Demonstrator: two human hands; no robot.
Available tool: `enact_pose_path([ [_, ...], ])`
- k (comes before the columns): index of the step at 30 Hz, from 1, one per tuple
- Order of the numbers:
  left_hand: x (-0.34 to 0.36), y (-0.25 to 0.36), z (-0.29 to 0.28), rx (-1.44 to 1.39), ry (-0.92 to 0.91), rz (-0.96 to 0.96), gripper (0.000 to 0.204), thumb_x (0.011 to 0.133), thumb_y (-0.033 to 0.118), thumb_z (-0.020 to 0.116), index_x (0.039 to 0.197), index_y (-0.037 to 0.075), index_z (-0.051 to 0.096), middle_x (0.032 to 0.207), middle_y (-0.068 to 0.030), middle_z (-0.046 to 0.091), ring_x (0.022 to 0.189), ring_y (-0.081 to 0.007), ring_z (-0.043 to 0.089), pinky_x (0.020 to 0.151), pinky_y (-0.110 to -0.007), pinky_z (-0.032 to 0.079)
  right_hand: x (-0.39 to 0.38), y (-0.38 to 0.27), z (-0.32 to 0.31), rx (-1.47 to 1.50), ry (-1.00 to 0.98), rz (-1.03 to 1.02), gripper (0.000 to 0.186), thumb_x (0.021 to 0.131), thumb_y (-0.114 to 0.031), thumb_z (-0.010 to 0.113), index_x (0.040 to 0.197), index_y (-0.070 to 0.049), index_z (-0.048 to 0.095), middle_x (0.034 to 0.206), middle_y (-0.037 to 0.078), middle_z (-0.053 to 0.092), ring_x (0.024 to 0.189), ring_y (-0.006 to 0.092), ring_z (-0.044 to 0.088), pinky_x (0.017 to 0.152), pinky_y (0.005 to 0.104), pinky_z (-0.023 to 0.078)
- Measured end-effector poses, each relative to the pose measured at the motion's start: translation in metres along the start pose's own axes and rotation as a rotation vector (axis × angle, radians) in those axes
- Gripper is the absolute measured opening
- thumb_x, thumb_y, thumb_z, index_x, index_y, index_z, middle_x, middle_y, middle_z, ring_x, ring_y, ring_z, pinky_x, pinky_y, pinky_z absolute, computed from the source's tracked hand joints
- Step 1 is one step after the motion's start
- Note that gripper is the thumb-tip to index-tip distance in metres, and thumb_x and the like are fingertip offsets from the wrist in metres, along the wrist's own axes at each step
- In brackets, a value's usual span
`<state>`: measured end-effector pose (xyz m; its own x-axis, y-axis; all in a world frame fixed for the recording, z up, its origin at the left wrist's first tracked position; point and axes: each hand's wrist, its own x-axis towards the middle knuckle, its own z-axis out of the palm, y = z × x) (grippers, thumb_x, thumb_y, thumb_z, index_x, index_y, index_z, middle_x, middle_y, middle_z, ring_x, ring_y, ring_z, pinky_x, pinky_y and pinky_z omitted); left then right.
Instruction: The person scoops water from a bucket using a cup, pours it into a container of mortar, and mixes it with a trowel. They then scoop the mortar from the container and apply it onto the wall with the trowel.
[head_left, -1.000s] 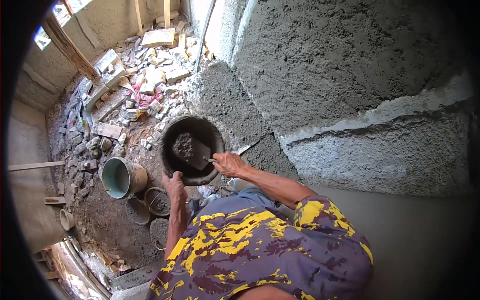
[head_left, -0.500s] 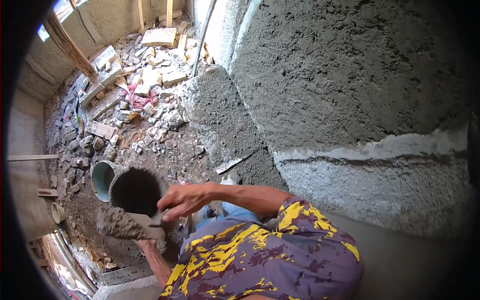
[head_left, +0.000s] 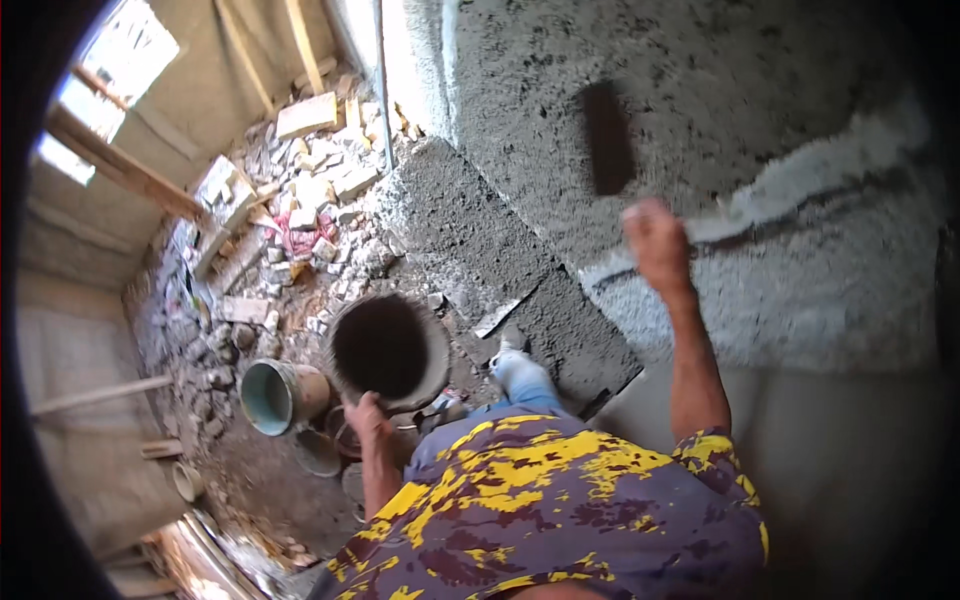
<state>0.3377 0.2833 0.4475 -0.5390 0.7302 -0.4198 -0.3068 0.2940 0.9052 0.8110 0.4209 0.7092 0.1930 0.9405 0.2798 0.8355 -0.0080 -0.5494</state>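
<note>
My left hand grips the near rim of a round mortar-smeared bucket in front of my body; its inside is dark, so the contents cannot be made out. Raised to the right, my right hand is closed in a fist around the handle of a trowel. The trowel's dark rectangular blade reaches up and left of the fist, against the rough grey plastered wall. Motion blurs the hand, and whether the blade touches the wall cannot be told.
A second pale bucket stands left of the held one. Broken bricks and rubble cover the ground ahead, with a thin pole beside them. Rough mortar lies along the wall's foot. A timber post slants at upper left.
My right hand has swung the trowel from beside the bucket up to the wall. The mortar heap seen on its blade no longer shows. My left hand now holds the bucket further right in view.
</note>
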Motion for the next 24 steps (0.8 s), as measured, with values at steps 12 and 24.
enact_pose_path([
  [12, -0.048, 0.073, 0.123, 0.243, -0.573, 0.483, 0.050, 0.081, 0.003, 0.053, 0.129, -0.010, 0.047, 0.107, -0.0134, 0.064, 0.095, -0.0195, 0.059, 0.088, -0.030, 0.046, -0.155, -0.047, 0.254, -0.805, -0.429, -0.526, 0.022, 0.078, -0.021, 0.059, 0.088, -0.004, 0.069, 0.093, 0.015, 0.063, 0.091, 0.0277, 0.059, 0.077, 0.0415, 0.047],
  [24, -0.024, 0.079, -0.004, 0.124, -0.381, 0.114, 0.051, 0.080, 0.004, 0.056, 0.130, -0.002, 0.048, 0.112, -0.0099, 0.062, 0.093, -0.0179, 0.058, 0.084, -0.027, 0.048, -0.189, -0.115, 0.234, 0.044, -0.659, -0.217, 0.024, 0.087, -0.026, 0.060, 0.086, -0.002, 0.058, 0.080, 0.021, 0.065, 0.080, 0.0432, 0.065, 0.070, 0.0529, 0.051],
])
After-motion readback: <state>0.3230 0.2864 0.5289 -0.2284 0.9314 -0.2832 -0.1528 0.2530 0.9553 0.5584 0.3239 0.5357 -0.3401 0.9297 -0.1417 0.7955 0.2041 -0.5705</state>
